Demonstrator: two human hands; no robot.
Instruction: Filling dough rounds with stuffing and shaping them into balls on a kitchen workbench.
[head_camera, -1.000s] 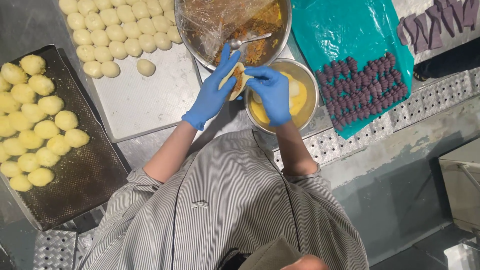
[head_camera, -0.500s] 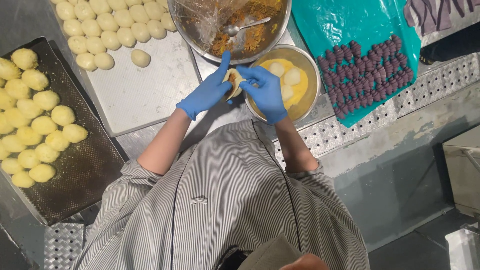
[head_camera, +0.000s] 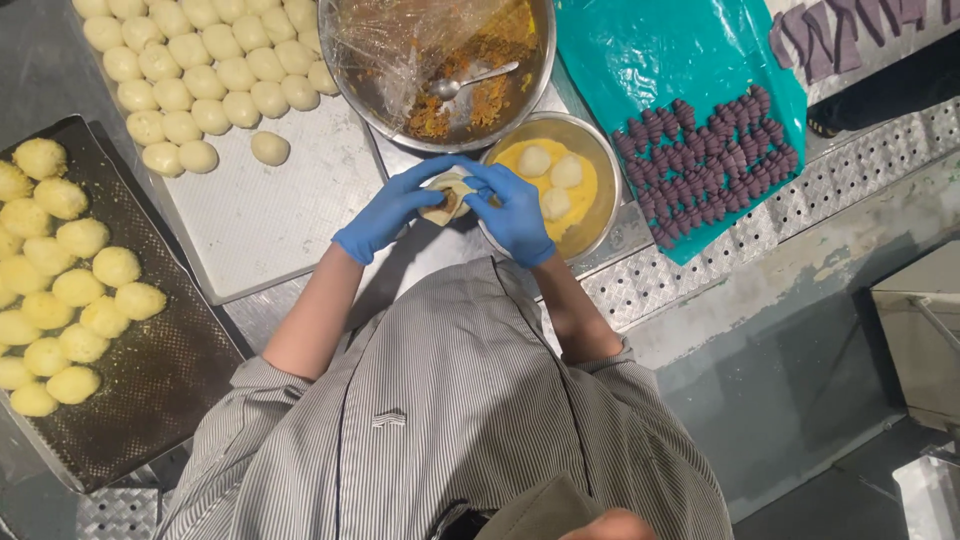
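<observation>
Both my hands wear blue gloves and meet over a small round of pale dough (head_camera: 447, 199) with brown filling in its middle. My left hand (head_camera: 392, 209) cups the dough from below and the left. My right hand (head_camera: 517, 208) pinches its right edge, fingers curled over it. Just behind the hands stands a large steel bowl (head_camera: 535, 60) of brown-orange filling with a spoon (head_camera: 470, 80) in it, partly under plastic film. To the right a smaller steel bowl (head_camera: 601, 165) holds yellow crumbs and three pale balls.
A light tray (head_camera: 280, 210) at the back left carries rows of plain dough balls. A dark tray (head_camera: 160, 380) on the left holds several yellow-coated balls. A teal plastic sheet (head_camera: 660, 60) on the right bears many small purple pieces. Perforated metal table edge runs in front.
The dough stays between both hands; the fingers have closed in around it and the filling now shows in its middle. The view has shifted slightly.
</observation>
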